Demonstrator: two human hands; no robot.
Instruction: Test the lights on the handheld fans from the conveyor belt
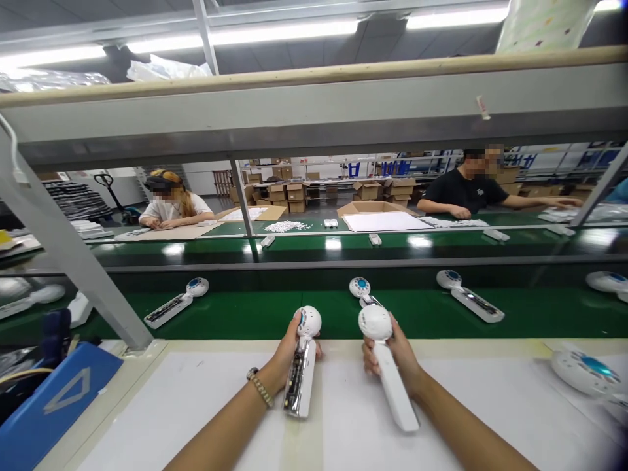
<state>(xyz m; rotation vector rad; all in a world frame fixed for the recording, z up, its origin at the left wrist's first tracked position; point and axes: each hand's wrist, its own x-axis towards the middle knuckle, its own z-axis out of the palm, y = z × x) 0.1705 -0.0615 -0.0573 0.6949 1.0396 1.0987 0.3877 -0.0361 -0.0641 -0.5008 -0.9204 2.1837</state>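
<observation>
My left hand (285, 353) is closed round the neck of a white round-headed handheld device (309, 376). Its handle has no cover on one side, so the circuit board inside shows. In my right hand (405, 356) is a second white round-headed handheld device (394, 389), gripped just below its head with the smooth white side of the handle facing up. Both are held above the white worktop (343, 451), handles pointing towards me. Just beyond the right one, a similar device (360, 286) lies on the green conveyor belt (294, 297), partly hidden.
More such devices lie on the belt, one at the left (169, 309) and one at the right (471, 297). Another device (583, 371) rests on the worktop's right side. A blue bin (59, 409) and a slanted grey post (93, 275) stand left. Two people work across the belt.
</observation>
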